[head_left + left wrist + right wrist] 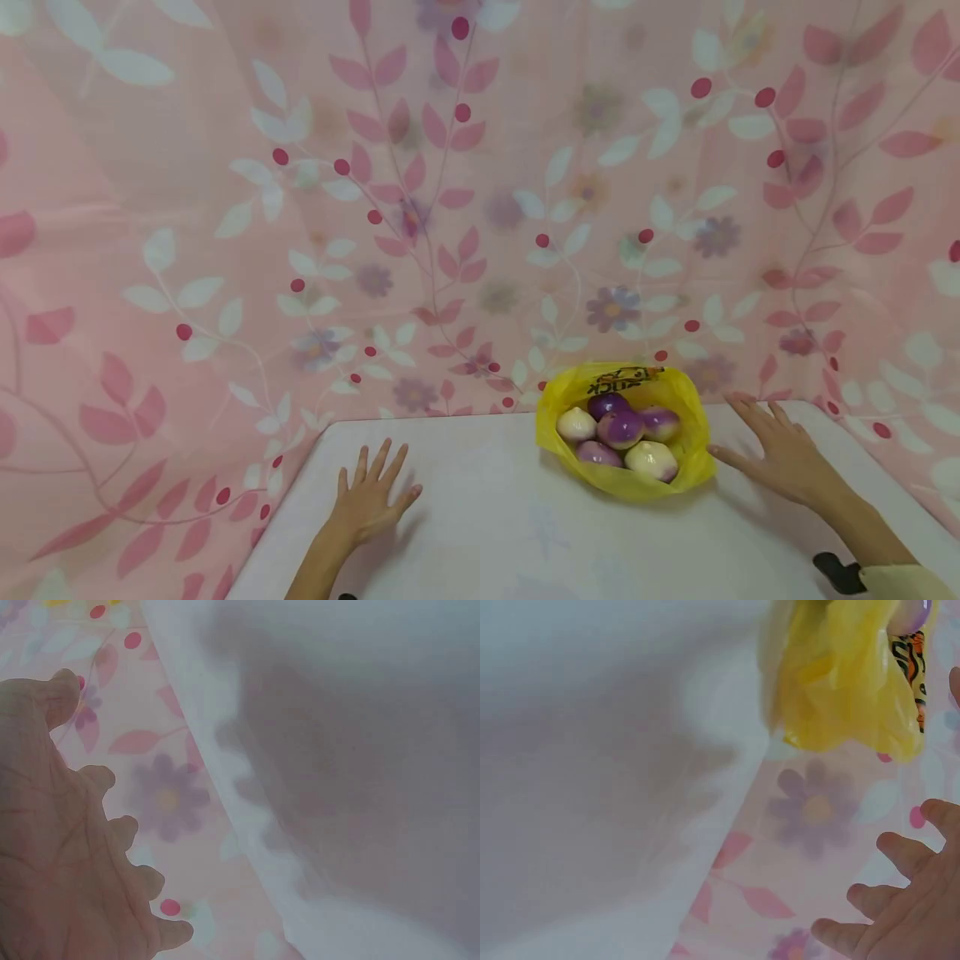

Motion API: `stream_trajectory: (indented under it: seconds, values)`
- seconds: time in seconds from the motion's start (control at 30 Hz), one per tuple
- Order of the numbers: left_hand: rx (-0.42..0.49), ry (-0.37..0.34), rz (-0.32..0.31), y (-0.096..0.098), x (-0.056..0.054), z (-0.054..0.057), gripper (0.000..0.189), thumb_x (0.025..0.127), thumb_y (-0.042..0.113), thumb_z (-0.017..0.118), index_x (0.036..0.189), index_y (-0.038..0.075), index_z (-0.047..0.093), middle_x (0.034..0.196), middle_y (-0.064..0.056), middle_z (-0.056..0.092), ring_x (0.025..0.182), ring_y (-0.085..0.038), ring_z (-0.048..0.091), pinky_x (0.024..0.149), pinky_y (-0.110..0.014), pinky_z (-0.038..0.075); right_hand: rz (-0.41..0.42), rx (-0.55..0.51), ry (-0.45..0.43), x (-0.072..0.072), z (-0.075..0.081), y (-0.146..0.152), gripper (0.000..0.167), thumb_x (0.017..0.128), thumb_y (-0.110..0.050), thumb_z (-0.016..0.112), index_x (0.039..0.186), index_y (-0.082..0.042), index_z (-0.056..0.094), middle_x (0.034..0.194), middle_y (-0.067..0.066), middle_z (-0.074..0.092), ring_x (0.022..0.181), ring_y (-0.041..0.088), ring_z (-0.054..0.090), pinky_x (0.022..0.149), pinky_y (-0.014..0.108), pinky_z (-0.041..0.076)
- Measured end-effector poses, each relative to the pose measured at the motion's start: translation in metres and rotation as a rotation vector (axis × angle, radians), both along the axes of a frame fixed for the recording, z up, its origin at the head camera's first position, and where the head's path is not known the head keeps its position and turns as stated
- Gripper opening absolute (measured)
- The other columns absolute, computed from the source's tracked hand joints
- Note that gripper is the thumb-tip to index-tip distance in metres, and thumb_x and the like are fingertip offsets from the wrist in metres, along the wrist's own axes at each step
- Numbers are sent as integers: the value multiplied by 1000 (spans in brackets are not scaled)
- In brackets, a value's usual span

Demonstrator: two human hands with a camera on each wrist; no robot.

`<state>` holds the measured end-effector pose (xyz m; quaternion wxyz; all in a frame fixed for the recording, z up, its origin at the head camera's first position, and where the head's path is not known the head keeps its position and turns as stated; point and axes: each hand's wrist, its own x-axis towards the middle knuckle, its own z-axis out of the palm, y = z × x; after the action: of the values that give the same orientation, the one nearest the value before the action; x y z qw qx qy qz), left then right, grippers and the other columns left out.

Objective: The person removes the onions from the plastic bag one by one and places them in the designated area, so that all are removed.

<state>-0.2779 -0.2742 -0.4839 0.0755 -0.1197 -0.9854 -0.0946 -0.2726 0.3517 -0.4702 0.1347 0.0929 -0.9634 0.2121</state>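
Onions point(621, 429) all sit untouched in yellow bag point(693, 467); left hand point(367, 500) and right hand point(780, 454) rest flat, fingers spread, gripping nothing.

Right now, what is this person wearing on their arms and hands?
Both hands are bare, with no gloves or rings visible. The left hand has a bare forearm. The right hand has a black strap-like band at the wrist and, behind it, a pale yellow fabric sleeve cuff.
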Motion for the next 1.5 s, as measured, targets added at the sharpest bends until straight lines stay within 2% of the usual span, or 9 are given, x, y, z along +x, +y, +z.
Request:
stream_trajectory:
  seconds: [0.13, 0.3, 0.53, 0.7, 0.97, 1.1, 1.2, 1.3, 1.5]
  values:
    - [9, 7, -4, 0, 1, 0, 77, 95, 67, 43, 157, 26, 25, 163, -8, 15, 145, -48, 5, 102, -78, 7, 21, -69, -17, -9, 13, -9, 96, 88, -60, 64, 158, -13, 17, 152, 31, 28, 132, 61, 25, 90, 81, 21]
    - [19, -4, -9, 2, -1, 1, 77, 94, 69, 41, 157, 28, 23, 163, -6, 13, 146, -46, 4, 103, -77, 7, -3, -79, -61, -21, 23, -23, 98, 88, -64, 60, 159, -17, 12, 150, 34, 30, 123, 63, 36, 85, 79, 31]
    - [21, 16, -7, 4, -3, 4, 77, 95, 67, 42, 157, 25, 26, 163, -8, 16, 145, -48, 5, 103, -77, 7, 15, -115, -10, -35, 26, -37, 94, 88, -53, 69, 157, -11, 20, 140, 37, 41, 110, 58, 52, 73, 67, 49]
    - [27, 3, -1, 3, -3, 4, 78, 94, 69, 41, 157, 25, 24, 163, -7, 13, 145, -47, 4, 103, -77, 7, 12, -157, -3, -42, 22, -42, 86, 90, -48, 69, 153, -6, 28, 139, 37, 43, 104, 55, 59, 77, 63, 51]
    - [37, -33, 12, 2, -2, 0, 78, 95, 69, 39, 158, 27, 21, 164, -5, 10, 146, -46, 1, 103, -77, 4, -27, -185, 10, -46, 14, -46, 72, 93, -35, 68, 149, -6, 34, 127, 38, 53, 101, 57, 58, 78, 65, 50]
    - [33, -32, 18, 1, -1, -2, 77, 94, 71, 37, 157, 29, 21, 164, -4, 10, 146, -46, 2, 103, -77, 5, -43, -206, 17, -44, 15, -46, 66, 93, -23, 68, 147, -2, 36, 122, 40, 54, 84, 47, 65, 67, 51, 56]
    - [35, -26, 13, 2, 0, -3, 77, 94, 71, 37, 157, 29, 22, 163, -5, 11, 146, -46, 3, 103, -78, 6, -57, -240, 8, -44, 14, -47, 64, 94, -18, 67, 147, 0, 37, 122, 42, 53, 74, 37, 67, 55, 37, 56]
    - [40, -24, 7, 2, 0, -4, 77, 94, 71, 38, 157, 28, 24, 163, -5, 11, 146, -46, 3, 103, -77, 6, -79, -258, 6, -45, 11, -49, 62, 93, -15, 66, 147, 0, 38, 122, 41, 53, 74, 36, 67, 54, 34, 56]
    - [39, -17, -4, 5, 0, -1, 76, 94, 70, 38, 157, 29, 24, 163, -5, 12, 146, -46, 4, 104, -77, 9, -111, -253, 16, -46, 9, -49, 60, 92, -12, 66, 146, 1, 41, 122, 40, 54, 86, 45, 65, 57, 35, 57]
